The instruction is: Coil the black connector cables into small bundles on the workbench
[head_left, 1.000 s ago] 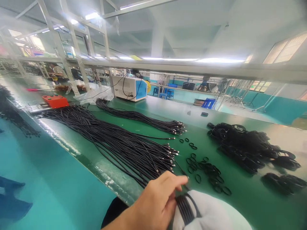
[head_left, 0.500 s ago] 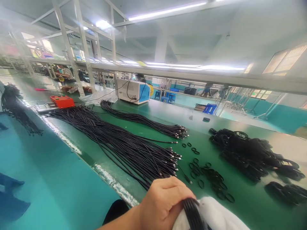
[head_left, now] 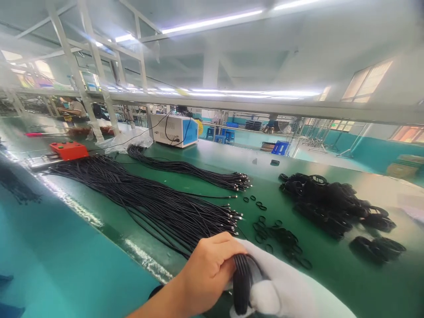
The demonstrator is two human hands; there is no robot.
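Observation:
My bare left hand [head_left: 208,271] is closed around one side of a coiled black cable [head_left: 242,282] at the bottom middle of the head view. On the other side my right hand [head_left: 291,282], in a white glove, grips the same coil, its thumb against the strands. The glove hides part of the loop. Just beyond the hands lies a wide bundle of straight black cables [head_left: 145,198] with metal plug ends. Small black rings [head_left: 286,238] are scattered to the right of those ends.
A thinner cable bundle [head_left: 188,168] lies farther back. Coiled cables form a dark pile [head_left: 324,203] on the right of the green table [head_left: 331,274]. A red control box [head_left: 69,151] and a white-and-blue machine [head_left: 174,130] stand at the back left. Overhead runs a shelf beam [head_left: 232,101].
My left fingers have closed onto the coil from a reaching pose. The coil has turned more upright between both hands, and the right glove has shifted its hold. The camera view has swung slightly.

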